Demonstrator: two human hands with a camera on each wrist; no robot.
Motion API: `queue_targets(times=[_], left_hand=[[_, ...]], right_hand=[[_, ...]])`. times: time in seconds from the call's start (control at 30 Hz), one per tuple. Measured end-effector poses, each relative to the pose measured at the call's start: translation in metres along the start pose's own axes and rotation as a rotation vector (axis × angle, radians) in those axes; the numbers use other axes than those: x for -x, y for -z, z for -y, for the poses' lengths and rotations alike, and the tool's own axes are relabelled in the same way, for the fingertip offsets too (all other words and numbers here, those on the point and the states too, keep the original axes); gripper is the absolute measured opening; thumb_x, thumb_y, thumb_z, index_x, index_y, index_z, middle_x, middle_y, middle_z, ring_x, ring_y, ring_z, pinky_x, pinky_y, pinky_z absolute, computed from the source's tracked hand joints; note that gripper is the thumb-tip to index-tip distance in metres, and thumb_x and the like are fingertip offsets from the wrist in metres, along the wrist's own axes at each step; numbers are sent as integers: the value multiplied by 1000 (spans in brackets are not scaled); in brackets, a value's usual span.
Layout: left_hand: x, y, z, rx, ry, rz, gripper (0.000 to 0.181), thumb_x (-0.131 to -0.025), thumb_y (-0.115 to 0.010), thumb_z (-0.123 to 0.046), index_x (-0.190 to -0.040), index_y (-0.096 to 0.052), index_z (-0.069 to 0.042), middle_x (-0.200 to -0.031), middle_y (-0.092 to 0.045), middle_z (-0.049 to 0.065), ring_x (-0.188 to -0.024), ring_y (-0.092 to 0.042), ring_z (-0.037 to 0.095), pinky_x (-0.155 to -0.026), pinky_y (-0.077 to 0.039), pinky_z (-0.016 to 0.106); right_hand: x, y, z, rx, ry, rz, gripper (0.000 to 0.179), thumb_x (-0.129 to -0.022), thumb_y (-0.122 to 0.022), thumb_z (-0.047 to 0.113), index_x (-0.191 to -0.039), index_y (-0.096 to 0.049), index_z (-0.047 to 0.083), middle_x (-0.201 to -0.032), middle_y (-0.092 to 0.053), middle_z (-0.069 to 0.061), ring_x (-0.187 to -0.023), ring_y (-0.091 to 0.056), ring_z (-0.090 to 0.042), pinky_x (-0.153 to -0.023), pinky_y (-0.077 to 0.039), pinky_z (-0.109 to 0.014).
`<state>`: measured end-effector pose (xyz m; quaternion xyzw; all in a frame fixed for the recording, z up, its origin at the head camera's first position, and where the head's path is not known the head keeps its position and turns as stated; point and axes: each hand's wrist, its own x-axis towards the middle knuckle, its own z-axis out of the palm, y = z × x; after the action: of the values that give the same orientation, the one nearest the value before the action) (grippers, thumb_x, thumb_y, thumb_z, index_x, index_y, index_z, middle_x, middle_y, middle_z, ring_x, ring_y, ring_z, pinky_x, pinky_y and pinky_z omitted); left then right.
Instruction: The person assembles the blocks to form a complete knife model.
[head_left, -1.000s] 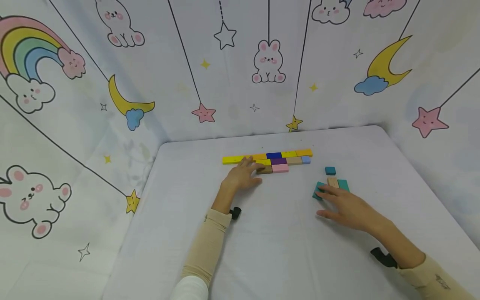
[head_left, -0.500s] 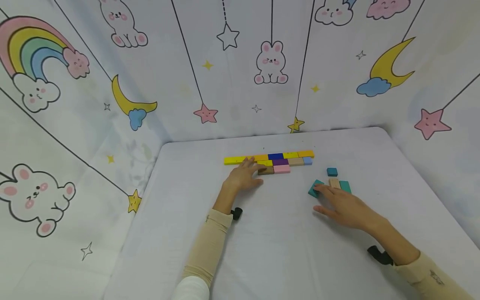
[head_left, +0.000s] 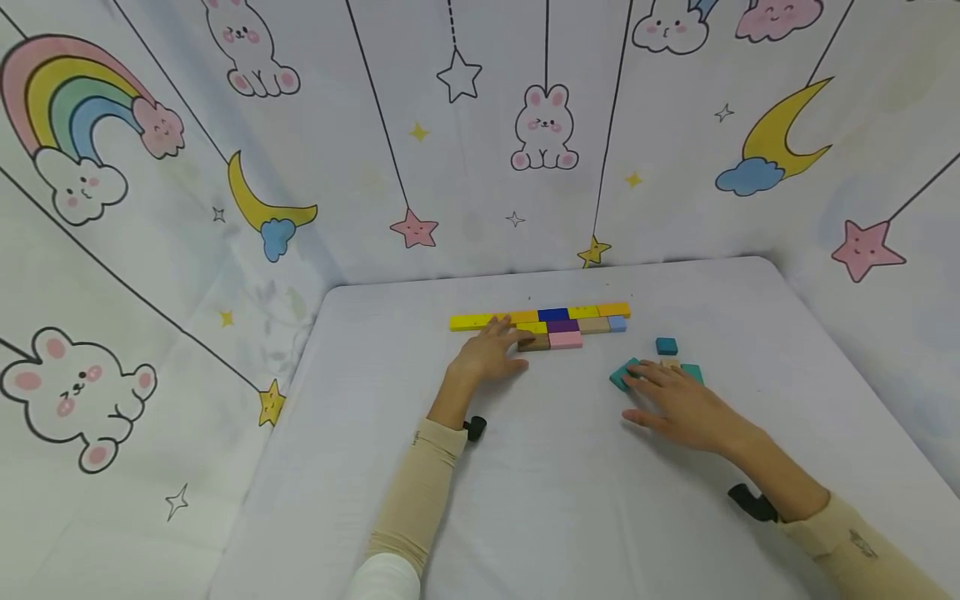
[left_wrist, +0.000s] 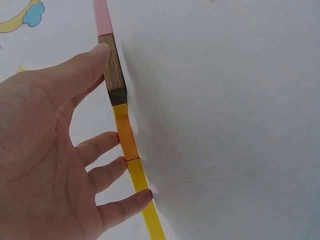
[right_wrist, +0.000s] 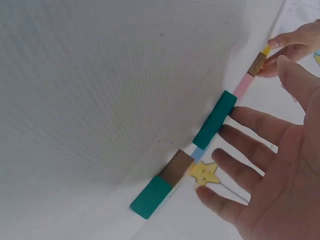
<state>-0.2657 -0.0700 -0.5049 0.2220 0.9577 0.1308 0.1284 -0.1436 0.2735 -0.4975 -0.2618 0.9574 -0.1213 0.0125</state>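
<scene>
My left hand (head_left: 483, 354) rests at the left part of a stack of flat coloured blocks laid in rows, fingers spread. In the left wrist view its fingertips touch an orange block (left_wrist: 129, 140) and a yellow block (left_wrist: 141, 182), with the thumb by a dark brown block (left_wrist: 114, 67). A pink block (head_left: 566, 340) adjoins the brown one. My right hand (head_left: 678, 408) has its fingers extended, fingertips against a teal block (head_left: 622, 377) that lies turned at an angle, apart from the rows. Close by its fingers lie a tan block (head_left: 670, 363) and another teal block (head_left: 693, 372).
A smaller dark teal block (head_left: 666, 346) lies beyond the right hand. The rows also hold dark blue (head_left: 553, 314), purple (head_left: 562, 326) and light blue (head_left: 617, 323) blocks. A white cloth (head_left: 555, 500) covers the table, and printed fabric walls (head_left: 480, 183) stand behind it.
The right hand has slid the angled teal block leftward, away from the tan block and towards the rows, turning it further. The left hand stays at the rows; the head view has shifted slightly.
</scene>
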Motion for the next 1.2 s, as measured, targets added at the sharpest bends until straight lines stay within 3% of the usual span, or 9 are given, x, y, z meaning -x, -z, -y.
queue_targets(times=[0.1, 0.5, 1.2], left_hand=[[0, 1, 0, 4, -3, -2, 55, -104, -63, -45, -156, -47, -39, -174, -20, 6, -161, -12, 33, -122, -32, 61], [3, 0, -1, -9, -10, -7, 55, -104, -63, -44, -156, -48, -38, -174, -21, 8, -161, -14, 33, -121, -33, 60], [3, 0, 0, -19, -15, -9, 55, -104, -62, -46, -157, -47, -38, -174, -20, 7, -161, -14, 33, -122, -32, 60]], right_hand=[[-3, -1, 0, 30, 17, -9, 64, -99, -70, 46, -146, -60, 3, -153, -53, -21, -145, -43, -46, -119, -28, -69], [-14, -2, 1, 64, 27, -18, 63, -100, -71, 44, -146, -59, 3, -148, -59, -19, -138, -54, -41, -115, -37, -66], [-39, -6, 6, 151, 27, -16, 60, -102, -67, 39, -147, -57, 0, -151, -56, -22, -136, -54, -44, -107, -46, -65]])
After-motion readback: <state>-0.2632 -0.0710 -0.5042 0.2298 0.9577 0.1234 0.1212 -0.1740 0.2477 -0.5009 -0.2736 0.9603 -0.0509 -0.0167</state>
